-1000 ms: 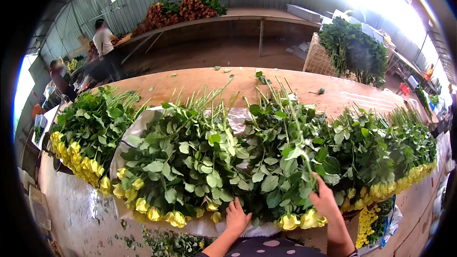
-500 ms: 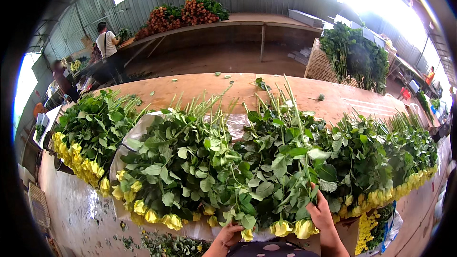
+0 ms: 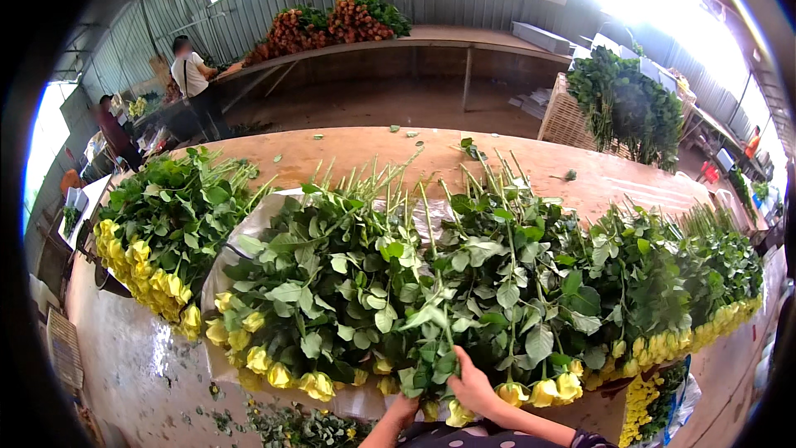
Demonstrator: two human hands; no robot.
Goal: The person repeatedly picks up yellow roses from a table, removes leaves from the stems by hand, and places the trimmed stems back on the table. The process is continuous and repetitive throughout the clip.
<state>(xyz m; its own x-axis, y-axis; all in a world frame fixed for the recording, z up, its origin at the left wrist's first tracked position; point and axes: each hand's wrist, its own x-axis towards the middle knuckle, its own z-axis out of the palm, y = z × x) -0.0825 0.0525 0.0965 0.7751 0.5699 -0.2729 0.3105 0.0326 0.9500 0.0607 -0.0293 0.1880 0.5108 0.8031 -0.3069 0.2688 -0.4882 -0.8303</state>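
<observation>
My right hand is closed around a leafy rose stem near the front middle of the table. A yellow rose bloom hangs just below it. My left hand is at the lower leaves, left of the right one, its fingers largely hidden by foliage. Piles of yellow roses lie across the table, blooms toward me and cut stems away; one bundle is at the left, a long row at the right. A pale sheet lies under the middle pile.
Behind are a long bench with bundles of orange flowers, a wicker crate with greenery, and two people at the left. Fallen leaves litter the floor. Another person is far right.
My right hand has moved left and down, close to my left hand, the stem it grips now over the middle. My left hand earlier came down and in under leaves. The view has shifted slightly.
</observation>
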